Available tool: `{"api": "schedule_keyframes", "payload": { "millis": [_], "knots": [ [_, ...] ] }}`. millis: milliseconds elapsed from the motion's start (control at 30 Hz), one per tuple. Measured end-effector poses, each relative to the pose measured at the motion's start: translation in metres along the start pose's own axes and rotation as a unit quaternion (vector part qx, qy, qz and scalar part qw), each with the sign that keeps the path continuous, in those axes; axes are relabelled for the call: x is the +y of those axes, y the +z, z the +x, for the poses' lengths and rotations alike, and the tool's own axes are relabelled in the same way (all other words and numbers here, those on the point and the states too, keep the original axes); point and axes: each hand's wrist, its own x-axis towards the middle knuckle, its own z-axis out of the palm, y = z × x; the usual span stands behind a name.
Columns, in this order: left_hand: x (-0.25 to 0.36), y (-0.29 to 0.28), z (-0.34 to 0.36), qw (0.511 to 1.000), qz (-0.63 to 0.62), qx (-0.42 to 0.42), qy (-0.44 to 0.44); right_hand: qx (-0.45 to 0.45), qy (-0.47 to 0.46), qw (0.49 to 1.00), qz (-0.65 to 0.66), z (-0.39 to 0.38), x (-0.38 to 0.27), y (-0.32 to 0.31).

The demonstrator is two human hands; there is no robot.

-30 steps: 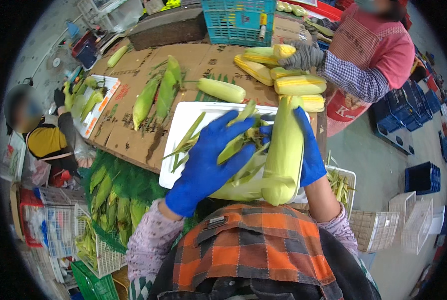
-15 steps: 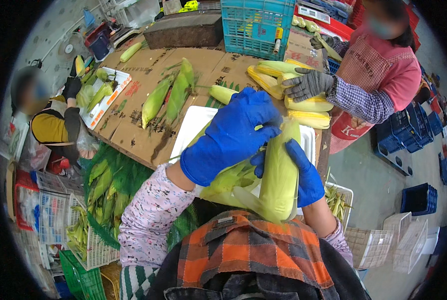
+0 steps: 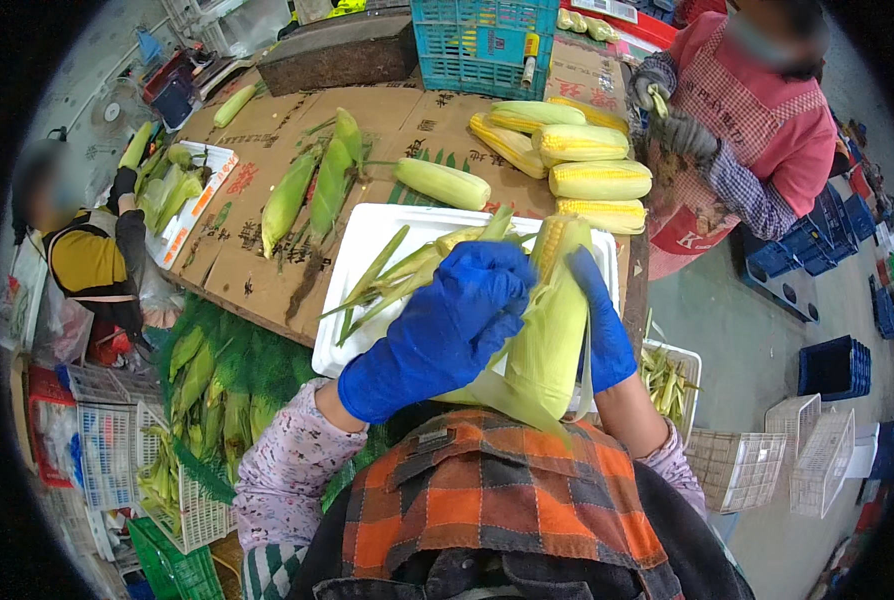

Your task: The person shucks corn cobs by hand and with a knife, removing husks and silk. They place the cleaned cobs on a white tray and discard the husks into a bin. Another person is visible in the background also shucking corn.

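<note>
My right hand [image 3: 607,320] in a blue glove wraps the right side of an ear of corn [image 3: 555,325], which stands tilted with its tip away from me. Yellow kernels show at the tip; pale green husk covers the rest. My left hand [image 3: 447,325], also gloved in blue, is closed in a fist beside the ear on a corn husk [image 3: 497,390] that peels down the left side. Its fingertips are partly hidden. Under both hands lies a white tray [image 3: 352,255], with loose husk leaves [image 3: 392,275] on its left part.
Peeled corn ears [image 3: 597,180] lie at the far right, beside a single ear [image 3: 442,184]. Unpeeled ears [image 3: 337,175] rest on the cardboard-covered table [image 3: 257,205]. A teal crate [image 3: 482,45] stands behind. Co-workers [image 3: 747,130] [image 3: 92,245] are at either side.
My left hand has come down and left from the ear's tip, pulling husk with it and baring kernels. The co-worker on the right has drawn a hand back from the corn pile.
</note>
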Motion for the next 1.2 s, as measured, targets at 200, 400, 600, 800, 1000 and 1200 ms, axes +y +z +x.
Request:
{"api": "schedule_keyframes", "payload": {
  "millis": [200,400,600,800,1000,1200],
  "knots": [
    [0.009,0.039,0.008,0.907,-0.347,0.154,-0.181,-0.017,-0.022,0.997,0.065,0.017,0.011,-0.013],
    [0.038,0.029,-0.033,0.937,-0.257,0.007,-0.236,0.04,-0.236,0.971,-0.007,0.038,-0.056,-0.034],
    [0.016,-0.007,-0.107,0.82,-0.332,0.131,-0.447,0.036,-0.337,0.94,0.04,0.012,-0.107,-0.064],
    [0.02,0.0,-0.019,0.99,-0.022,0.009,-0.142,0.007,-0.217,0.976,-0.016,0.013,-0.05,-0.012],
    [0.023,0.028,0.015,0.987,0.082,0.059,-0.126,-0.037,-0.201,0.979,-0.021,0.007,-0.02,0.015],
    [0.003,0.039,0.006,0.984,0.07,0.091,-0.135,0.018,-0.296,0.941,-0.162,-0.001,-0.006,0.021]
  ]
}}
